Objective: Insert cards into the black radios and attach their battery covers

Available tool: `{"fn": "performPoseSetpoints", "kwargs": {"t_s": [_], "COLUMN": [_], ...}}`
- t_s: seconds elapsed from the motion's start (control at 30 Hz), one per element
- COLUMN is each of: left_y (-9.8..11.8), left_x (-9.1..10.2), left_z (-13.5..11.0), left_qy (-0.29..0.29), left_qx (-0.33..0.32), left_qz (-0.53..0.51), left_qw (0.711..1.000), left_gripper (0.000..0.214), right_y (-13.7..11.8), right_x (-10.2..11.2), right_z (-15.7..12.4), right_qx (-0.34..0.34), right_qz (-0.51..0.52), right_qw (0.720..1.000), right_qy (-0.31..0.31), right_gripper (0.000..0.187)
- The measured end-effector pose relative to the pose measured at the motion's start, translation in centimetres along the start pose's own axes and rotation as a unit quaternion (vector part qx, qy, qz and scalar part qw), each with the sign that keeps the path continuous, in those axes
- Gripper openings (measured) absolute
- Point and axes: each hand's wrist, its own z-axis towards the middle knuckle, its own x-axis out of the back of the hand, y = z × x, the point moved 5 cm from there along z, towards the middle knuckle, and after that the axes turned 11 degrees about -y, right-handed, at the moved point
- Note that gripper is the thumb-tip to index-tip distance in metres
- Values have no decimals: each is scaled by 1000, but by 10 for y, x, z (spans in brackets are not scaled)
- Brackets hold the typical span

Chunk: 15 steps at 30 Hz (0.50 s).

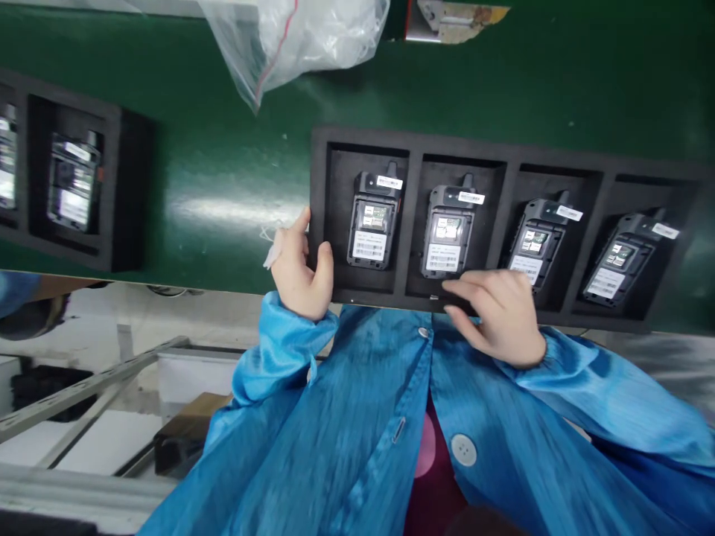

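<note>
Left hand (299,272) and right hand (497,309) clasp the foam tray (363,140); four handsets (373,219) fill its compartments.

Open green belt (223,193) between the left tray (126,186) and the right tray (321,193) offers the widest free lane; a clear plastic bag (296,37) hangs over its far side; handsets (373,223) fill all four pockets of the right tray; the left hand (299,272) clasps its left end, the right hand (497,309) lies flat across its near rim
</note>
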Motion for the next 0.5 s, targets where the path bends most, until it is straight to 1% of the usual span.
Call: {"fn": "performPoseSetpoints", "kwargs": {"t_s": [0.1,0.17,0.23,0.33,0.43,0.5], "left_y": [8,9,8,12,24,33], "left_x": [-10,-12,-11,-5,4,11], "left_z": [-5,-7,-8,-7,-5,-4], "left_qy": [-7,-13,-10,7,27,38], "left_qx": [8,13,17,12,-10,-28], "left_qz": [-21,-44,-69,-91,-92,-94], "left_qw": [1000,999,997,996,995,994], "left_gripper": [54,56,56,54,51,50], "right_y": [17,23,25,24,24,26], "right_x": [9,7,3,0,2,5], "right_z": [5,10,13,13,12,13], "right_qx": [-78,-104,-106,-88,-73,-78], "right_qz": [-63,-93,-113,-148,-163,-150], "right_qw": [995,990,988,985,983,985], "right_qy": [29,18,3,-14,-32,-32], "right_gripper": [39,40,40,41,42,42]}}
